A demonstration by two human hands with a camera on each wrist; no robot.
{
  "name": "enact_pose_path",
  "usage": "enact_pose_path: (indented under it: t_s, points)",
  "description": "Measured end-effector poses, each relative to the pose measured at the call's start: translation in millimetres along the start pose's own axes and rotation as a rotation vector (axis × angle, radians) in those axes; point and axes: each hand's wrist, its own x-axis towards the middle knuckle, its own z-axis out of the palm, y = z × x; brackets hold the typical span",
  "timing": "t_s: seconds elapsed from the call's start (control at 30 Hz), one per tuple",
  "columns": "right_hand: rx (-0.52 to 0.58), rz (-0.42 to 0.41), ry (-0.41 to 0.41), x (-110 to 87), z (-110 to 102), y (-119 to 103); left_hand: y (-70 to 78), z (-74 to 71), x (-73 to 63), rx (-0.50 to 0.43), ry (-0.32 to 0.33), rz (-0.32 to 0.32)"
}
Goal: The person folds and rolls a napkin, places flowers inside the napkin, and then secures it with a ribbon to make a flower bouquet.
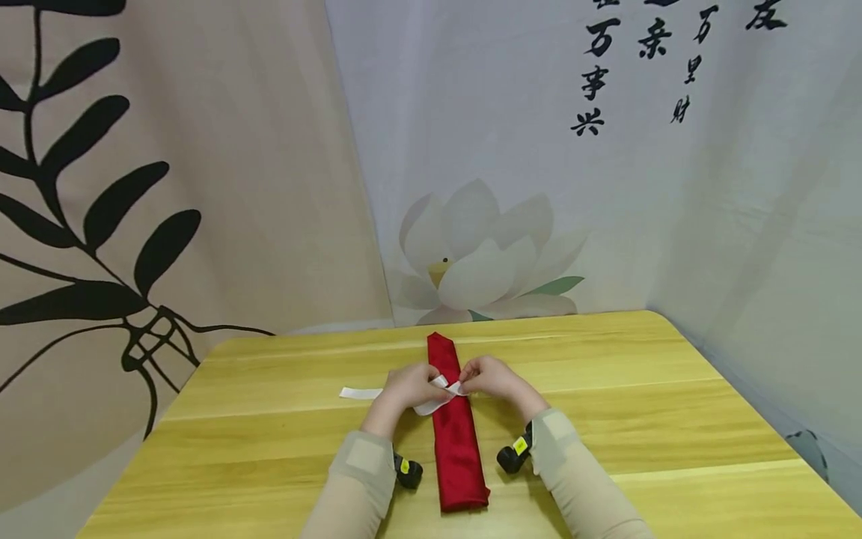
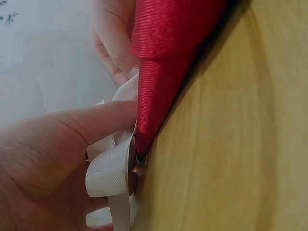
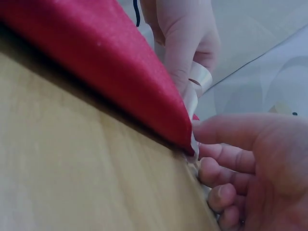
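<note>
A long, narrow roll of folded red cloth [image 1: 459, 457] lies lengthwise on the table, its far end tapering. Around its upper part runs a white ribbon [image 1: 360, 393], with one tail stretching out to the left on the wood. My left hand [image 1: 409, 387] holds the ribbon at the cloth's left side, thumb on top. A loop of it, the ribbon loop [image 2: 108, 175], bulges beside those fingers in the left wrist view. At the right edge of the roll, my right hand [image 3: 274, 163] pinches the ribbon between thumb and forefinger, the other fingers curled.
The yellow wood-grain table [image 1: 640, 449] spreads out on both sides of the roll. Behind it hangs a pale curtain [image 1: 471, 112] printed with a lotus, dark leaves and black characters. Small black wrist cameras sit under both forearms, near the cloth.
</note>
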Motion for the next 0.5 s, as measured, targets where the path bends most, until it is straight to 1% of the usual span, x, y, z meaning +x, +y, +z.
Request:
enact_pose_path:
  t_s: [0.13,0.27,0.5]
  points:
    - [0.003,0.005,0.004,0.6,0.7,-0.7,1.8,-1.0,1.2,0.013,0.003,0.001]
    - [-0.006,0.01,0.018,1.0,2.2,-0.2,3.4,-1.9,1.1,0.001,0.0,-0.001]
    - [-0.013,0.024,0.037,1.6,4.7,-1.0,-0.6,-1.9,1.0,-0.025,-0.009,-0.005]
